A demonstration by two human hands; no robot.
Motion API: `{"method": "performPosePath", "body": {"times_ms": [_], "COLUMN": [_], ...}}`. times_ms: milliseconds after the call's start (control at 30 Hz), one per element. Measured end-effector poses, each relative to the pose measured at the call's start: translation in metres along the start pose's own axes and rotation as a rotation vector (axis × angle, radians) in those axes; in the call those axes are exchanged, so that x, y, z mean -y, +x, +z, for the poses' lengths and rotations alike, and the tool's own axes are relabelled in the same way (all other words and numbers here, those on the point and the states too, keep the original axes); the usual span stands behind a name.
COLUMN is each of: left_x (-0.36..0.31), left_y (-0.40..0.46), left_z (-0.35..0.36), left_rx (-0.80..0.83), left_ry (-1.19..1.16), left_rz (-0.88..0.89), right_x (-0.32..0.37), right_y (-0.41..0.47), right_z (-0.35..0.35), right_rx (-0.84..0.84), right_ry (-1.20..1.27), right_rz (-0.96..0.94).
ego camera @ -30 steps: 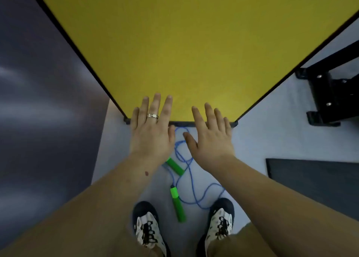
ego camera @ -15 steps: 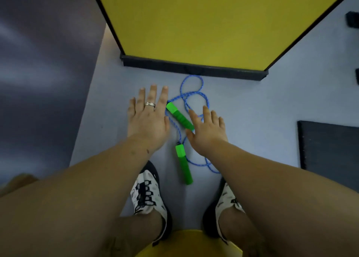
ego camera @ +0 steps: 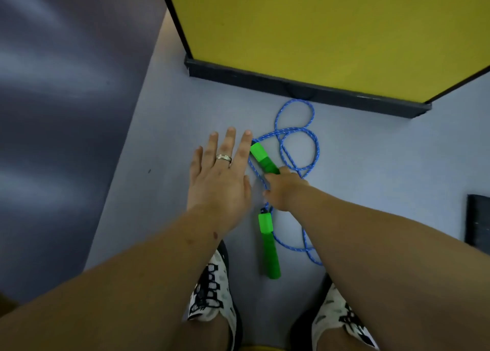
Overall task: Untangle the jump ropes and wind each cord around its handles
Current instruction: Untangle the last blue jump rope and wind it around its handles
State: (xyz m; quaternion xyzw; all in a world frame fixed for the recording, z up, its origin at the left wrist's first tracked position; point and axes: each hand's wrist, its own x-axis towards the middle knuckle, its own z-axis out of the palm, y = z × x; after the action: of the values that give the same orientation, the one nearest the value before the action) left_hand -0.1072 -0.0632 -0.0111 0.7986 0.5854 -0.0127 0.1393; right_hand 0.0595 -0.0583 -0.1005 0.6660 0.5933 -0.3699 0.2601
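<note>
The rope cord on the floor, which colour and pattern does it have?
The cord is blue with small white flecks, seen best in the head view.

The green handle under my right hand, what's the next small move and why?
Probably lift that upper green handle clear of the floor: the right hand is curled on its near end, while the blue cord lies in crossed loops beside it. The left hand is flat and free.

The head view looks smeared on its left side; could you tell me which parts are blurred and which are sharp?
Head view: the dark surface at left is streaked with blur; the blue cord, both green handles and the left hand are fairly sharp; the wide lens bends the yellow panel.
</note>
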Motion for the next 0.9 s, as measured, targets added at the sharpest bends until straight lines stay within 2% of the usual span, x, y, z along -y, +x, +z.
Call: {"method": "performPosePath", "body": {"times_ms": [133,233,400,533,733,800,900], "left_x": [-0.001,-0.010,-0.031,-0.058,-0.098,-0.108,-0.115], "left_y": [0.003,0.003,0.009,0.007,-0.024,-0.032,-0.040], "left_z": [-0.008,-0.026,-0.073,-0.135,-0.221,-0.246,-0.272], "left_rx": [0.003,-0.021,-0.041,-0.012,0.061,0.050,-0.028], "left_ry": [-0.021,-0.064,-0.204,-0.541,-1.039,-1.066,-0.961], "left_rz": [-0.018,-0.036,-0.037,-0.033,0.010,-0.028,-0.074], "right_x": [0.002,0.001,0.003,0.006,0.015,0.016,0.014], "right_y": [-0.017,-0.053,-0.136,-0.211,-0.310,-0.331,-0.354], "right_z": [-0.012,-0.025,-0.067,-0.110,-0.150,-0.159,-0.172], "right_rx": [-0.150,-0.266,-0.310,-0.381,-0.469,-0.457,-0.463], "right_ry": [0.066,0.220,0.474,0.643,0.934,1.033,1.139], "right_rz": [-0.001,0.013,-0.012,-0.128,-0.417,-0.452,-0.432]}}
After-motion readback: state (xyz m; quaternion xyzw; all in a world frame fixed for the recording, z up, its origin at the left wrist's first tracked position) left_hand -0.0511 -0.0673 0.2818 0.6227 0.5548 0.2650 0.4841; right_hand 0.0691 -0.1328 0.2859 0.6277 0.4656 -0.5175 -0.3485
